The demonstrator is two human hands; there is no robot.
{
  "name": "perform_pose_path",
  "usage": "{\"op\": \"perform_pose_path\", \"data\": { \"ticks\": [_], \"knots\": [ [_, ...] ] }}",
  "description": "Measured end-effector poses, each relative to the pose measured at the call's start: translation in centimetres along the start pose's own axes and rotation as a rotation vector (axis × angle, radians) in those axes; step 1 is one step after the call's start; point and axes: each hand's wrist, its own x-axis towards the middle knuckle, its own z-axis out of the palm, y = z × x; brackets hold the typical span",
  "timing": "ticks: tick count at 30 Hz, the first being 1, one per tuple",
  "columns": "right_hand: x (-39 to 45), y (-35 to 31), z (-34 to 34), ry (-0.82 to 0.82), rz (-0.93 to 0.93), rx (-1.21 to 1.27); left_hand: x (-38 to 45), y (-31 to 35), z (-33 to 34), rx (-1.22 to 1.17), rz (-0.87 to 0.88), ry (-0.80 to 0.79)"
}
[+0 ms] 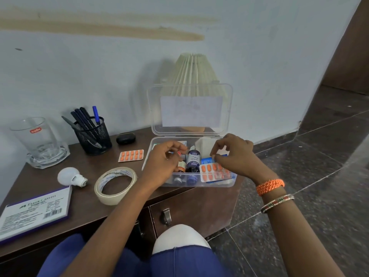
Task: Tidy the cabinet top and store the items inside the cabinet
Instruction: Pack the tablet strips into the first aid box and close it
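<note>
Hands [196, 154] inside open medicine box [229, 181]

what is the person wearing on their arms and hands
Both forearms are bare, no sleeves showing. The right wrist carries a braided orange thread band and below it a thin metallic bangle with small red and green marks. The left hand and wrist wear nothing.

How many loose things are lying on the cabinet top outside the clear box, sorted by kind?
Glass: 1
Pen holder: 1
Black case: 1
Pill strip: 1
Light bulb: 1
Tape roll: 1
Stamp pad box: 1
Lamp: 1
Total: 8
</note>
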Motion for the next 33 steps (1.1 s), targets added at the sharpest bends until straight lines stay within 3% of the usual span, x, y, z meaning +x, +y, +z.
{"op": "perform_pose_path", "data": {
  "ticks": [4, 7, 11, 13, 16, 18, 22, 26, 33],
  "knots": [
    [0.5, -2.6, -1.0, 0.131, -0.123, 0.089, 0.0, 0.2, -1.2, 0.047, 0.054, 0.116],
    [1.7, -5.8, -1.2, 0.117, -0.209, 0.171, 0.2, 0.0, -2.9, 0.060, 0.062, 0.264],
    [4.8, -11.1, 0.8, 0.073, -0.317, 0.184, 0.7, -0.2, -6.0, -0.162, -0.081, 0.522],
    [6.9, -13.9, 3.1, 0.050, -0.395, 0.077, 1.0, -0.9, -8.1, -0.309, -0.237, 0.673],
    [9.5, -17.1, 7.6, 0.013, -0.589, -0.343, 0.9, -2.0, -11.0, -0.214, -0.294, 0.866],
    [10.8, -18.1, 10.0, -0.103, -0.649, -0.534, 0.5, -2.1, -12.3, -0.061, -0.265, 0.846],
    [12.7, -18.6, 12.5, -0.372, -0.598, -0.706, 0.3, -3.8, -14.0, 0.181, -0.350, 0.579],
    [13.2, -19.0, 13.3, -0.453, -0.520, -0.709, 0.7, -3.9, -14.5, -0.047, -0.580, 0.384],
    [13.7, -19.2, 13.9, -0.479, -0.478, -0.636, 1.0, -3.4, -14.9, -0.174, -0.557, 0.376]
  ]
}}
